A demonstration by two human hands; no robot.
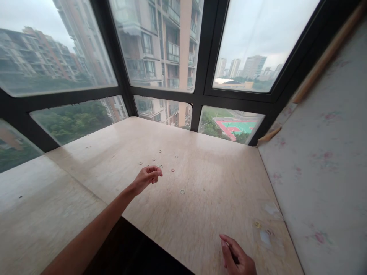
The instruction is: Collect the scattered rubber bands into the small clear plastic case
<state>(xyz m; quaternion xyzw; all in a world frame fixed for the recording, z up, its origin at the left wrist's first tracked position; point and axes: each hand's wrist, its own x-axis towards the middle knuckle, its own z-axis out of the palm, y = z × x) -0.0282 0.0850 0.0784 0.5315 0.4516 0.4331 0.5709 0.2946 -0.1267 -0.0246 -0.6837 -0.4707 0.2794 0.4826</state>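
My left hand (149,175) reaches over the tabletop with its fingers closed in a pinch; whatever lies between the fingertips is too small to make out. Just beyond its fingers sit small thin rings, among them a pale ring (161,167) and a reddish ring (172,170). Other rings lie scattered around, such as one ring (140,163) to the left, a ring (176,157) farther back and a larger-looking greenish ring (182,191) nearer me. My right hand (237,256) hovers by the near edge, loosely bent and open, with nothing visible in it.
The pale marbled tabletop (223,172) runs back to dark-framed windows (197,76). On the right, clear plastic bags (265,236) with small items lie beside a flowered wall (323,172). A small dark speck (20,197) is at far left.
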